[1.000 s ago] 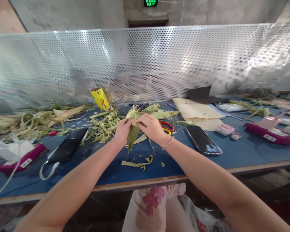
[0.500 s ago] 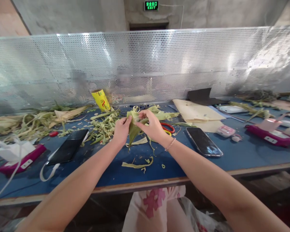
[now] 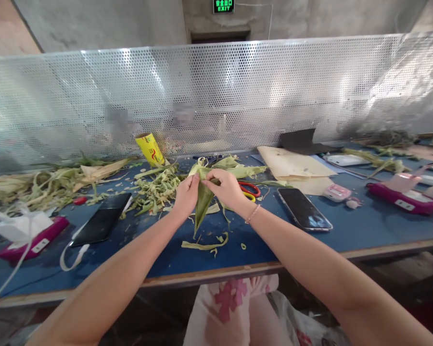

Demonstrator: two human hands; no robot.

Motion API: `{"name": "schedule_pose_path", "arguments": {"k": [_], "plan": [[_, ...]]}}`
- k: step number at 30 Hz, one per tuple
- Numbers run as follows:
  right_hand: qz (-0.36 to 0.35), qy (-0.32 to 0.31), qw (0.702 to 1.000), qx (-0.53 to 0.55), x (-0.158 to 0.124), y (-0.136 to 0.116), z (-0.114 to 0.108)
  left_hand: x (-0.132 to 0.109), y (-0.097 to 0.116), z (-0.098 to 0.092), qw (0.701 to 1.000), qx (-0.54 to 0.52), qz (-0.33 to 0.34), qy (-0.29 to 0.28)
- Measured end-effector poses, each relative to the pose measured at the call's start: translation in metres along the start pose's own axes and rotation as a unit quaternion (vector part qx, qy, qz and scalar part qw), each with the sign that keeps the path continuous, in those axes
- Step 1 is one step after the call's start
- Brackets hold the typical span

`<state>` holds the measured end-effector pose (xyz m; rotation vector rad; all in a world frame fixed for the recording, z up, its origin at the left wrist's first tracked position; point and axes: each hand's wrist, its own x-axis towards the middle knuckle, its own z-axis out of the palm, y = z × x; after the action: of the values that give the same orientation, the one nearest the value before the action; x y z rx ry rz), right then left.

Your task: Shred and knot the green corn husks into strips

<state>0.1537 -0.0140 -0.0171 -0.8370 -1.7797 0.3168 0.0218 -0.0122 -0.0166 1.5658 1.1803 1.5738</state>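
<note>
Both my hands meet over the blue table (image 3: 346,230), pinching the top of a green corn husk leaf (image 3: 202,204) that hangs point-down between them. My left hand (image 3: 186,194) grips its left edge with closed fingers. My right hand (image 3: 226,188), with a thin bracelet at the wrist, grips the right edge. Behind the hands lies a bundle of pale green husks (image 3: 234,168). Red-handled scissors (image 3: 249,188) lie just right of my right hand.
A heap of cut husk scraps (image 3: 155,188) and long husks (image 3: 50,180) lie to the left, by a yellow roll (image 3: 150,149). Two dark phones (image 3: 101,223) (image 3: 303,208), magenta devices (image 3: 29,238) (image 3: 404,198), brown envelopes (image 3: 292,166) and a perforated metal screen (image 3: 216,96) at the back.
The hands shifted slightly while working the leaf's top; the leaf now hangs longer and straighter below them than a second ago.
</note>
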Motion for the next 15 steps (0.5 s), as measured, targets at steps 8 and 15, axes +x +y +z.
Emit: {"name": "schedule_pose_path", "arguments": {"k": [8,15], "plan": [[-0.208,-0.017,0.975,-0.075,-0.005,-0.006,-0.007,0.006,-0.003,0.0,0.993,-0.051,-0.105,0.024],[-0.292,-0.058,0.95,-0.095,-0.007,-0.019,-0.019,0.021,-0.016,-0.005,0.969,-0.143,-0.192,0.057]]}}
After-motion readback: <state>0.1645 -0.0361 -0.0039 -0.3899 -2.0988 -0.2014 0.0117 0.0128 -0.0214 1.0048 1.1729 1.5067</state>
